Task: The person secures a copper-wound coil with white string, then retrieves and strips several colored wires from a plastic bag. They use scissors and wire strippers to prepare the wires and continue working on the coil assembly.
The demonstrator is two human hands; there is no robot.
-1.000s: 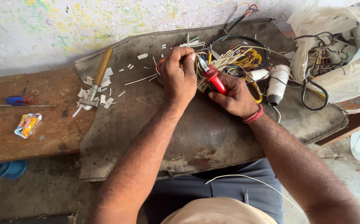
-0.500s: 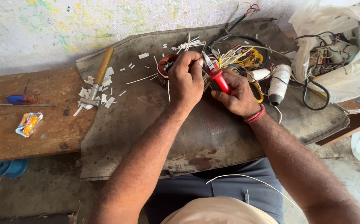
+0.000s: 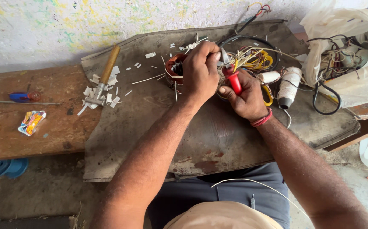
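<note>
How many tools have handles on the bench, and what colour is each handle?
Red-handled pliers, held in the right hand: 1
Wooden-handled hammer, lying among white paper scraps: 1
Blue-and-red-handled screwdriver, on the brown wooden plank: 1
Total: 3
The left hand holds no tool; it rests on the copper-wound coil.

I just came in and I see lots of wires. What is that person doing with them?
A person sits at a worn mat over a wooden bench, working on a copper-wound motor coil. The left hand rests on the coil and pinches its wires. The right hand holds red-handled pliers with the tip at those wires. A tangle of yellow and white wires lies just behind, beside a spool of white thread. A wooden-handled hammer lies to the left among white scraps.
</note>
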